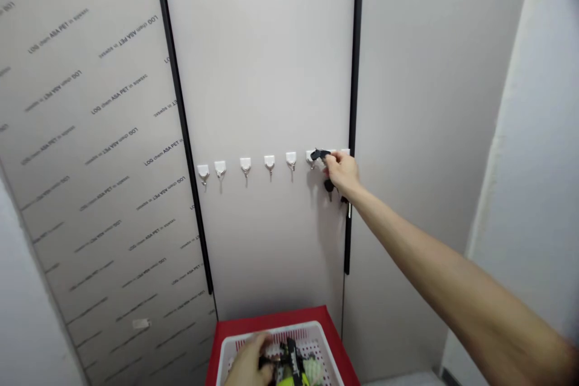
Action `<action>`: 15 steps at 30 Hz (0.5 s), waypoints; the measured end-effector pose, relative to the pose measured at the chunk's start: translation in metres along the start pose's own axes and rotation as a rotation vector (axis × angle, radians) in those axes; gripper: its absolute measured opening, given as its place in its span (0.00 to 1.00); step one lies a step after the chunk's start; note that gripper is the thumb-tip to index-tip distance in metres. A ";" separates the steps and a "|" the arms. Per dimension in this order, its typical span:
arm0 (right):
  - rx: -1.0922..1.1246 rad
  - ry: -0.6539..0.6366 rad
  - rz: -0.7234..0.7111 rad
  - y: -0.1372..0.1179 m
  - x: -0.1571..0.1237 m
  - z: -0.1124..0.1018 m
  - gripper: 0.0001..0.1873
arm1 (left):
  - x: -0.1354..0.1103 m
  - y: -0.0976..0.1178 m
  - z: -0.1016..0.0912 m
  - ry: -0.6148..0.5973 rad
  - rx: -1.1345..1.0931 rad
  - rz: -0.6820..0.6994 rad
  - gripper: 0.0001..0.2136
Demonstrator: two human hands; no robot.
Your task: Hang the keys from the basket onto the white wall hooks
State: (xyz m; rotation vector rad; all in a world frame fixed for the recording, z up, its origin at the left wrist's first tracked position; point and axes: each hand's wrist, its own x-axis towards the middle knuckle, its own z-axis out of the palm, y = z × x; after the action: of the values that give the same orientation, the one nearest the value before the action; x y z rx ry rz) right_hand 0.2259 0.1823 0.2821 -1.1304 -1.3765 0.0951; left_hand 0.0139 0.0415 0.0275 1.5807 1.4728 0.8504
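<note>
A gray wall (262, 54) is standing behind a row of white hooks (269, 161). The right hand (341, 172) is reaching up and pinching a small black thing (320, 155) beside a hook. The left hand (246, 362) is curling down into a white basket (271, 332), touching black and yellow things (289, 365). I cannot tell if it is holding them.

The right hand (341, 172) hides much of the black object (320, 155) at its fingers, so its kind cannot be told, and covers part of the white wall hooks (269, 161) at the row's right end. The bottom edge cuts off the left hand (246, 362) and the white plastic basket (316, 338), whose jumbled contents are partly hidden. The small label (140, 324) is too blurred to read.
</note>
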 end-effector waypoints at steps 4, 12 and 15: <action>-0.034 -0.362 -0.081 -0.020 -0.055 0.007 0.10 | 0.017 0.057 -0.011 0.034 -0.567 -0.024 0.19; -0.101 -0.298 -0.167 0.017 -0.103 -0.005 0.16 | 0.017 0.065 0.010 0.031 -0.795 -0.167 0.10; -0.246 0.072 0.008 0.038 -0.058 -0.014 0.21 | 0.014 0.017 0.021 -0.035 -0.496 -0.170 0.07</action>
State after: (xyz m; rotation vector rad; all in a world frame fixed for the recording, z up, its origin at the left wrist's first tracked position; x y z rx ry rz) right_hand 0.2418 0.1568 0.2183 -1.3299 -1.3445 -0.1116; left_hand 0.0414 0.0527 0.0329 1.0820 1.2295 0.9893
